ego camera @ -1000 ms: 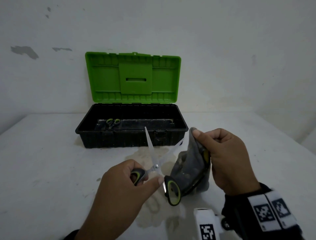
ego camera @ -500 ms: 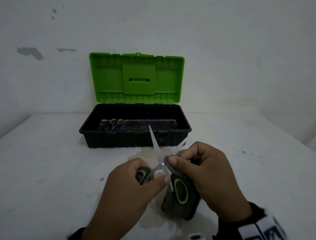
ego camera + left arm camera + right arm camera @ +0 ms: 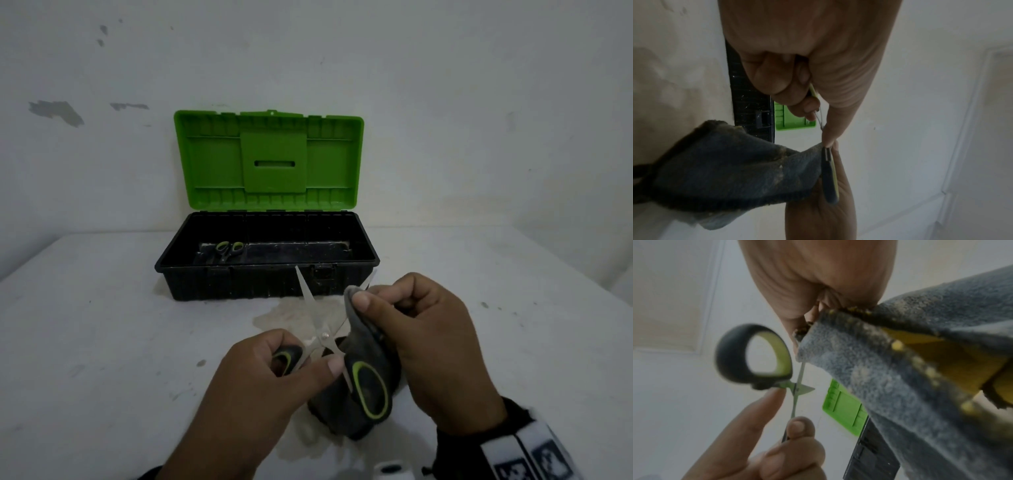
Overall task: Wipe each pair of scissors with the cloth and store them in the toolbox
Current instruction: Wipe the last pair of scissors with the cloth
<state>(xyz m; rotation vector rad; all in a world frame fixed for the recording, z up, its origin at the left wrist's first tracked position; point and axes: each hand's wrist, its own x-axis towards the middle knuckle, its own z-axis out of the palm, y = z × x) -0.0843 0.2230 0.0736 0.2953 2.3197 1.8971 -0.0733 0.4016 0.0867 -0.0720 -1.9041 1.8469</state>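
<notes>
My left hand point(image 3: 274, 373) grips one black and green handle of a pair of scissors point(image 3: 323, 337) held with the blades spread apart above the table. My right hand point(image 3: 421, 346) pinches a grey cloth point(image 3: 359, 342) around the right blade, near its tip. In the right wrist view the free handle loop point(image 3: 754, 353) hangs beside the cloth point(image 3: 890, 378). The left wrist view shows the cloth point(image 3: 725, 170) draped below my left hand point(image 3: 797, 73). A second pair of scissors point(image 3: 228, 249) lies inside the black toolbox point(image 3: 267, 284), at its left end.
The toolbox's green lid point(image 3: 270, 161) stands open against the white wall. A damp stain point(image 3: 291, 315) marks the white table point(image 3: 102, 342) in front of the box. A tagged black wristband point(image 3: 534, 455) sits on my right wrist.
My right hand has slid the cloth up the right blade from near the pivot toward the tip. My left hand keeps holding the scissors in about the same place.
</notes>
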